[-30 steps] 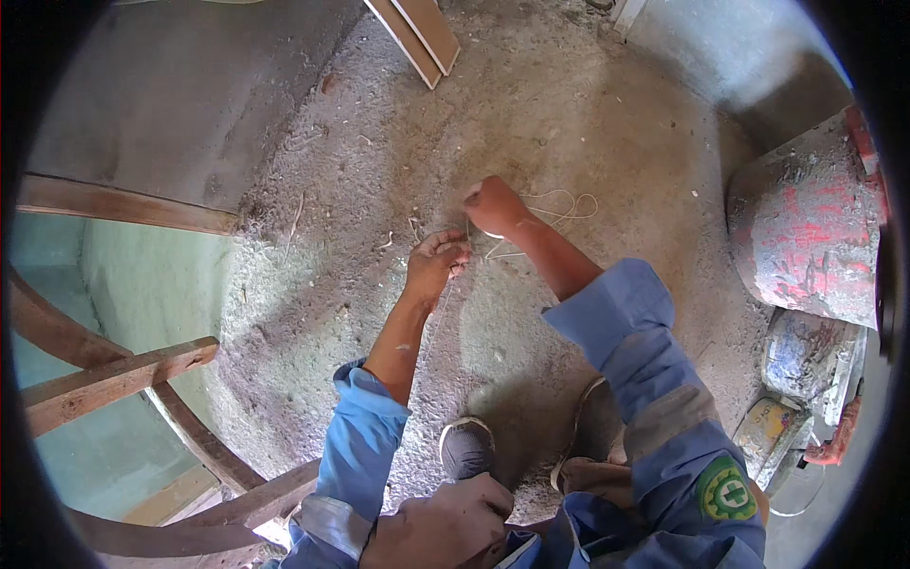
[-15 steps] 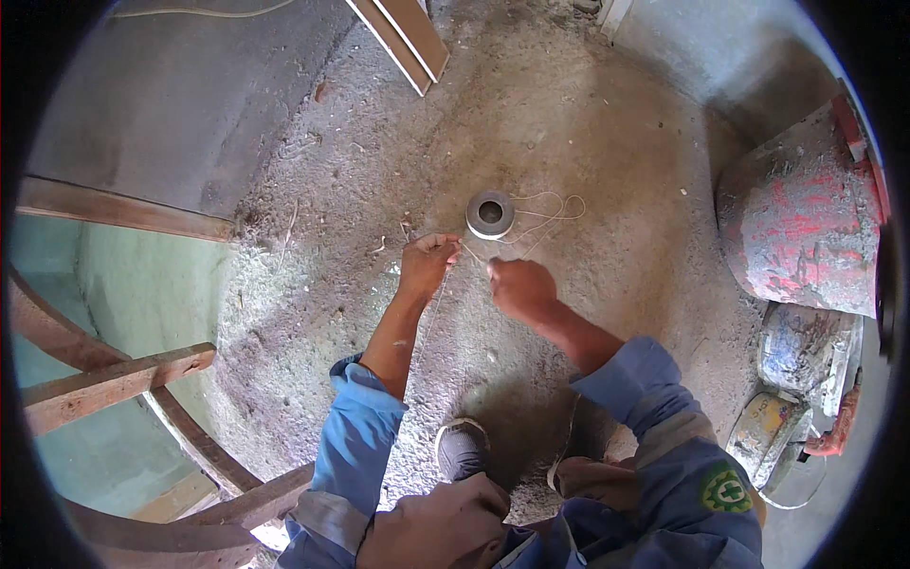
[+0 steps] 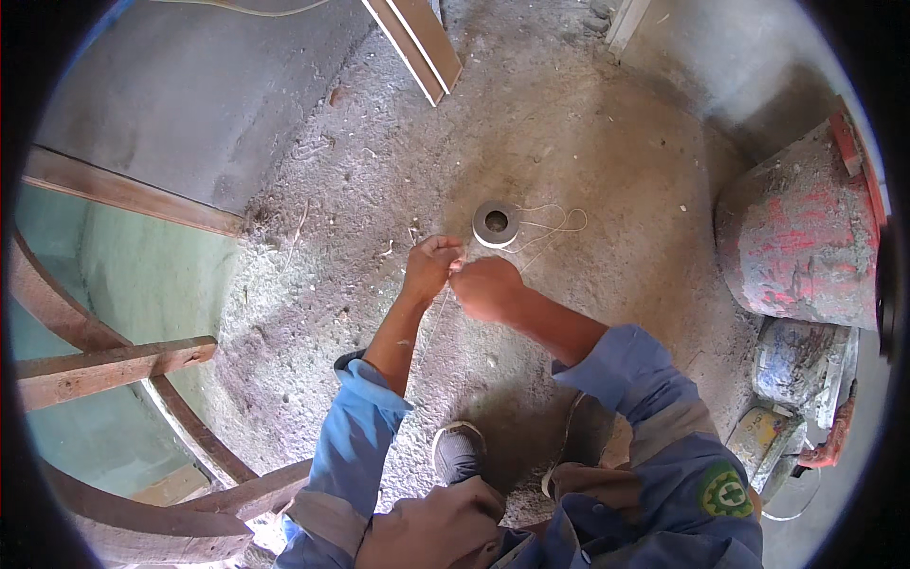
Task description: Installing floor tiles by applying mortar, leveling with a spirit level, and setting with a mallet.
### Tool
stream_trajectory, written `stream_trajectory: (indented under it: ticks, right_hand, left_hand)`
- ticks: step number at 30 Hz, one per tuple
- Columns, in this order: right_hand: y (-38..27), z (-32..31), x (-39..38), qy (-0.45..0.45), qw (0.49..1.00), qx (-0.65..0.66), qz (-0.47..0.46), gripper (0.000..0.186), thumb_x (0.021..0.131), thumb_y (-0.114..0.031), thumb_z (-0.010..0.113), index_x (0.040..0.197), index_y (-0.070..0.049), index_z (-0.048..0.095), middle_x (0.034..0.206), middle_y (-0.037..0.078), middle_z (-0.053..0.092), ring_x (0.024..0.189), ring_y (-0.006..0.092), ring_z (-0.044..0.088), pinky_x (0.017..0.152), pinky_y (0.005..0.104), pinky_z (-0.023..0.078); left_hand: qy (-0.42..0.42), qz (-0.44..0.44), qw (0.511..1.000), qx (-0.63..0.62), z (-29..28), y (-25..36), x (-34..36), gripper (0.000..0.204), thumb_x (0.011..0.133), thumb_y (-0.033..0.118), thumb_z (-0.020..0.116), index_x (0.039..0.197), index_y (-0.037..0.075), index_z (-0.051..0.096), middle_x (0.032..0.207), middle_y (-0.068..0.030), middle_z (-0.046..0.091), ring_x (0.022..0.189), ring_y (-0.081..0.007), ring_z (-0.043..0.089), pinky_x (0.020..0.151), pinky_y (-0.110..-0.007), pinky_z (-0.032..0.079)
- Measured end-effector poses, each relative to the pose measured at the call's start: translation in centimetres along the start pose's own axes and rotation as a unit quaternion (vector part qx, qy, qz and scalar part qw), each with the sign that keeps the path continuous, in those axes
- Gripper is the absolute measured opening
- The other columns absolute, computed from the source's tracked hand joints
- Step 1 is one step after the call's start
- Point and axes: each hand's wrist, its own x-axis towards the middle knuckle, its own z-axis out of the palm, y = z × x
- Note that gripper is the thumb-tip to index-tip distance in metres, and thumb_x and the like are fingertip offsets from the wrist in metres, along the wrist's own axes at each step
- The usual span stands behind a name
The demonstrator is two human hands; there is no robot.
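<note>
My left hand [image 3: 432, 266] is closed in a pinch on a thin pale string [image 3: 585, 221] above the rough floor. Touching or almost touching it, my right hand [image 3: 486, 287] is curled shut on the same string, its fingertips turned away from view. Just beyond my hands a round roll [image 3: 496, 205], grey on top with a dark hole in its middle, lies on the floor. Loose loops of string spread to its right, and a strand hangs below my left hand toward my feet.
A paint-smeared red and grey bucket [image 3: 806, 232] lies at the right, with smaller stained containers [image 3: 801, 362] below it. Wooden beams [image 3: 114, 370] fill the left side. Boards [image 3: 417, 47] stand at the far middle. My shoes [image 3: 459, 450] are at the near edge.
My right hand has moved left and come up against my left hand. The left hand stays in its pinch, and the roll lies in place while the view has shifted slightly.
</note>
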Motion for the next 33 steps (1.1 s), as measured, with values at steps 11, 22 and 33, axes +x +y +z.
stream_trajectory:
  ticks: [11,22,33]
  right_hand:
    - [5.8,-1.6,9.9,0.028,0.994,0.085,0.061,0.023,0.073,-0.017,0.067,0.081,0.004,0.072,0.088,0.025,0.070,0.081,0.0414,0.070,0.071,0.0478,0.055]
    - [9.8,3.9,5.7,0.181,0.874,0.426,0.147,0.016,0.079,-0.011,0.068,0.089,-0.001,0.075,0.083,0.015,0.072,0.077,0.0303,0.070,0.063,0.0405,0.050]
    - [5.2,7.6,-2.3,0.314,0.878,0.274,0.236,0.022,0.087,-0.015,0.063,0.104,-0.004,0.070,0.077,0.019,0.069,0.073,0.0360,0.069,0.066,0.0468,0.052]
  left_hand:
    - [0.037,-0.055,0.993,-0.095,1.2,-0.4,-1.2,0.018,0.095,0.014,0.060,0.110,0.004,0.059,0.096,-0.0064,0.069,0.081,-0.0135,0.065,0.069,-0.027,0.051]
    - [0.118,0.117,0.973,0.161,2.9,-0.8,-1.8,0.023,0.086,0.016,0.071,0.102,-0.001,0.068,0.097,-0.0158,0.073,0.087,-0.0246,0.071,0.078,-0.036,0.054]
    - [0.077,0.159,0.963,0.203,2.7,0.2,-1.3,0.025,0.087,0.019,0.070,0.104,0.000,0.072,0.095,-0.0163,0.074,0.085,-0.0255,0.072,0.078,-0.035,0.055]
